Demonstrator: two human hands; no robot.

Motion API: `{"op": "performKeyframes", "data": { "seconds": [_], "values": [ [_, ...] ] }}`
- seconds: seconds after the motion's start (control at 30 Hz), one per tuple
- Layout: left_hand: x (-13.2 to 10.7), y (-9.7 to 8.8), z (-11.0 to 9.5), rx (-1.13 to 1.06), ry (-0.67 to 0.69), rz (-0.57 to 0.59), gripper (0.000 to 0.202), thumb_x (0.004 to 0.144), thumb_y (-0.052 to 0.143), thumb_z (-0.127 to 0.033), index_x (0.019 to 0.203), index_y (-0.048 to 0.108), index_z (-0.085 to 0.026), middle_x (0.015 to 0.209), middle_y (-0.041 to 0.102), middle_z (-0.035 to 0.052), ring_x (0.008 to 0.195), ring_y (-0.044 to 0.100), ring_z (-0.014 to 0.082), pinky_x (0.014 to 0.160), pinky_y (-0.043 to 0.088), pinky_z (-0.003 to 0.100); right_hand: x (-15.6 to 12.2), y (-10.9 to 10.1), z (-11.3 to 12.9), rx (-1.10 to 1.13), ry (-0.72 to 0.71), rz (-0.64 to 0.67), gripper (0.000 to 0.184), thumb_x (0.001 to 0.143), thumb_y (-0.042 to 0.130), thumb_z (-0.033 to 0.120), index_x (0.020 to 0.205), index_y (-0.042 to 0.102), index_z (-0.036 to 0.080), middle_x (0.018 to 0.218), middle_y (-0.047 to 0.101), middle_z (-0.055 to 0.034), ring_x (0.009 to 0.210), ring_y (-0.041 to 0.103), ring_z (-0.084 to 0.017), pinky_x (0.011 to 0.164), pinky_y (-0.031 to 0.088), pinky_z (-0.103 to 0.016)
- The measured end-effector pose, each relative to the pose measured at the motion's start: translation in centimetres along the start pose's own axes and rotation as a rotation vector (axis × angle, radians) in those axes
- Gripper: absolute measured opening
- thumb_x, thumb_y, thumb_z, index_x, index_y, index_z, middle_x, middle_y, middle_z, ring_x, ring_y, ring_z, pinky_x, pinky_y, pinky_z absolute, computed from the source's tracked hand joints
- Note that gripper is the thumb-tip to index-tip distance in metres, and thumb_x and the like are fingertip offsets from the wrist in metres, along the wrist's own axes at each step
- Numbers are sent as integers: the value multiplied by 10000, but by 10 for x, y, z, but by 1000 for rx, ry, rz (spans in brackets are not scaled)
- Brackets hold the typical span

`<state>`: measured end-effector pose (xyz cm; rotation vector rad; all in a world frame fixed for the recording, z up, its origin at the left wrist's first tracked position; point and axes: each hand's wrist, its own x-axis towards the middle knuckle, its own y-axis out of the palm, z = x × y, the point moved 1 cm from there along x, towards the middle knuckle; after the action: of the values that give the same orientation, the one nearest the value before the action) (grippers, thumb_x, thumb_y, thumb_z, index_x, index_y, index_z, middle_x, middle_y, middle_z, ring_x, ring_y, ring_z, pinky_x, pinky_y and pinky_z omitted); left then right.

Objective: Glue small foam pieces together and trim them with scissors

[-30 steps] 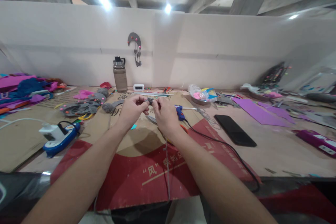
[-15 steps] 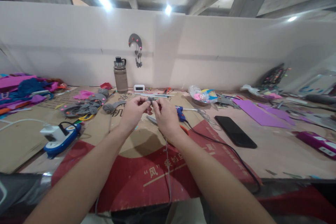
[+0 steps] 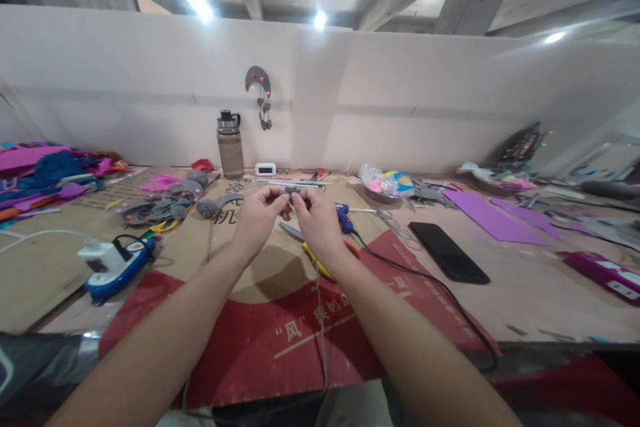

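Between my fingertips is a small grey felt piece (image 3: 290,191), pinched from both sides; its shape is mostly hidden. My left hand (image 3: 263,213) grips it with thumb and forefinger, and my right hand (image 3: 316,213) does the same from the other side. Both are raised over the cardboard sheet (image 3: 260,290). Under my right hand lie scissors (image 3: 311,255) with yellow and orange handles, partly covered by the wrist. A grey cord (image 3: 320,320) runs down across the red part of the cardboard. Just right of my right hand rests a blue glue gun (image 3: 344,219).
A black phone (image 3: 449,252) and purple felt sheets (image 3: 493,217) lie to the right. Leftward are a power strip (image 3: 120,270), grey felt pieces (image 3: 160,203) and a water bottle (image 3: 230,147). A grey moon ornament (image 3: 257,80) hangs on the white wall. A dark cable (image 3: 425,270) crosses the cardboard.
Both hands stay pinched on the grey felt piece, with only slight shifts of the fingers. My right forearm has moved a little, showing more of the yellow scissor handle.
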<state>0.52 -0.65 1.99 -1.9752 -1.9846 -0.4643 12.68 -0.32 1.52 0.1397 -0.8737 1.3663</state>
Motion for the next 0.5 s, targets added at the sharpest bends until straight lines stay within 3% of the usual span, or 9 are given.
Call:
{"op": "performKeyframes", "data": {
  "seconds": [0.23, 0.4, 0.5],
  "values": [
    [2, 0, 4, -79, -44, 106, 182, 740, 589, -287, 832, 620, -134, 712, 592, 16, 612, 531, 101, 613, 452, 248, 4, 1, -6, 101, 75, 18, 225, 828, 434, 340, 658, 465, 196, 619, 507, 23, 585, 447, -123, 568, 328, -245],
    [3, 1, 2, -132, -93, 146, 179, 713, 605, -245, 845, 626, -125, 739, 611, 27, 634, 546, 105, 639, 448, 252, 10, 3, -17, 241, 208, 8, 174, 777, 495, 357, 826, 476, 191, 688, 531, 28, 604, 484, -115, 580, 370, -238],
    [3, 1, 2, -148, -136, 156, 164, 687, 615, -221, 817, 626, -121, 743, 612, 30, 641, 550, 109, 626, 440, 246, 12, 2, -18, 326, 222, 70, 151, 773, 475, 331, 796, 503, 185, 657, 523, 37, 594, 475, -104, 583, 374, -230]
  ]
}}
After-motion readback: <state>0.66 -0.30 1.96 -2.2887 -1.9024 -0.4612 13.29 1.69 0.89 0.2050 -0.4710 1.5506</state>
